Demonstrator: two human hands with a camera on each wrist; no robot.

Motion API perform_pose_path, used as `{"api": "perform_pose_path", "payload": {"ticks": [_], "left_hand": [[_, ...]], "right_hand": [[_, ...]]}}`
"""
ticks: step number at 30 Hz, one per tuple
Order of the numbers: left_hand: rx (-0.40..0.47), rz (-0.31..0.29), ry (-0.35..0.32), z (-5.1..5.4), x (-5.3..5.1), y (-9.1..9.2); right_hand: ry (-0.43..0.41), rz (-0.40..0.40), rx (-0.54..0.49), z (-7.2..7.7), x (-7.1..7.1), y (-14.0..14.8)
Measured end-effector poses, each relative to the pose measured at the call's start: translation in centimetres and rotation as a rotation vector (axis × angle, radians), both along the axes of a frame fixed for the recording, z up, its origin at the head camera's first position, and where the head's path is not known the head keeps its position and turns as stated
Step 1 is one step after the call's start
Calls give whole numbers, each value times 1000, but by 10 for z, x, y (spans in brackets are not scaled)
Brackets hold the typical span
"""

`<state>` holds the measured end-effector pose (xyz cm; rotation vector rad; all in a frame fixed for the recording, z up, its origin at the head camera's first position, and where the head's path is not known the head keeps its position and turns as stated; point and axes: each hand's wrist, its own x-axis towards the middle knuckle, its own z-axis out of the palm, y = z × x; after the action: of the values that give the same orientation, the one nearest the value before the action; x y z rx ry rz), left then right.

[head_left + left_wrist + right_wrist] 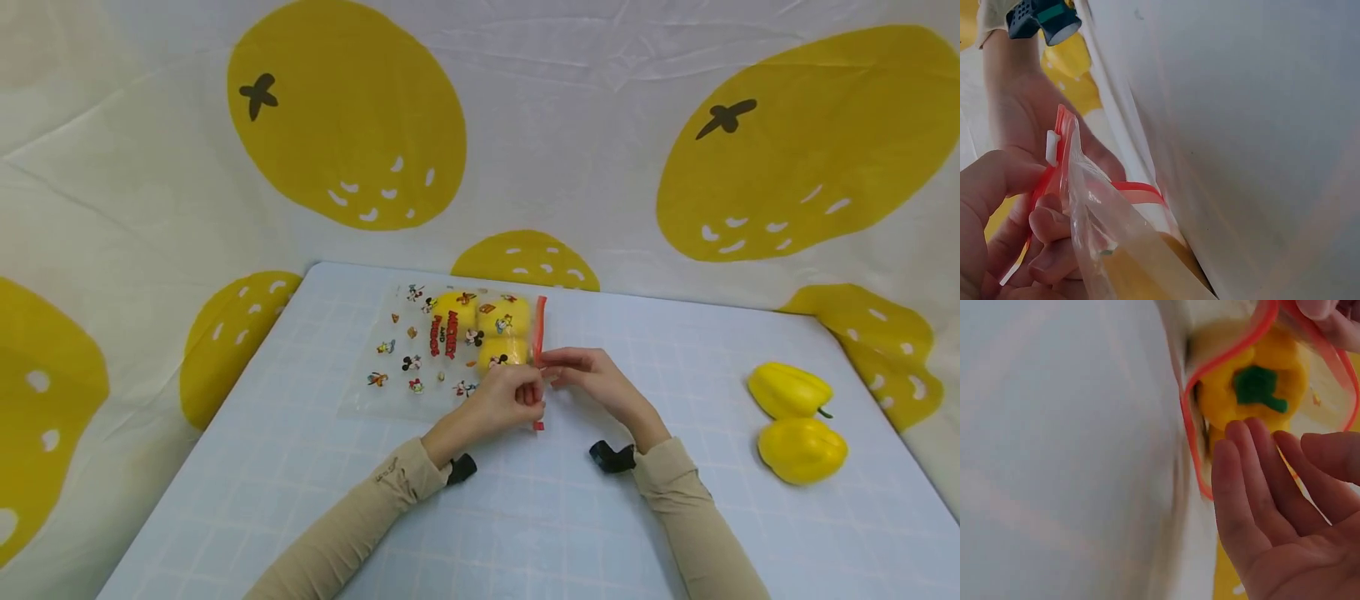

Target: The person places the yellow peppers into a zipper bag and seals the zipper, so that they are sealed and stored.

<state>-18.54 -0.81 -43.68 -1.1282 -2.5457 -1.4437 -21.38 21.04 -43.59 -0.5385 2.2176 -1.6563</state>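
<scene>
A clear zip bag (405, 387) printed with cartoon figures lies on the table, its red-edged mouth facing right. Inside it are 3 yellow bell peppers (504, 315); the green stem of one pepper (1254, 394) shows through the gaping mouth in the right wrist view. My left hand (506, 400) pinches the near part of the red edge, close to a white slider (1052, 149). At the mouth is my right hand (600, 383), its fingers (1260, 494) extended and nothing in its palm.
Two more yellow bell peppers (791, 390) (802, 451) lie at the table's right side, one in front of the other. The pale checked table (585, 533) meets a hanging cloth (555, 167) with yellow fruit prints at its back edge. Black wrist cameras (611, 457) sit below both hands.
</scene>
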Motion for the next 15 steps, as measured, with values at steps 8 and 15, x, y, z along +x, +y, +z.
{"api": "perform_pose_path", "payload": {"ticks": [8,15], "left_hand": [[25,0,19,-1,0,1],[40,2,25,-3,1,1]], "right_hand": [[119,-20,188,36,17,55],[368,-100,332,59,52,111]]}}
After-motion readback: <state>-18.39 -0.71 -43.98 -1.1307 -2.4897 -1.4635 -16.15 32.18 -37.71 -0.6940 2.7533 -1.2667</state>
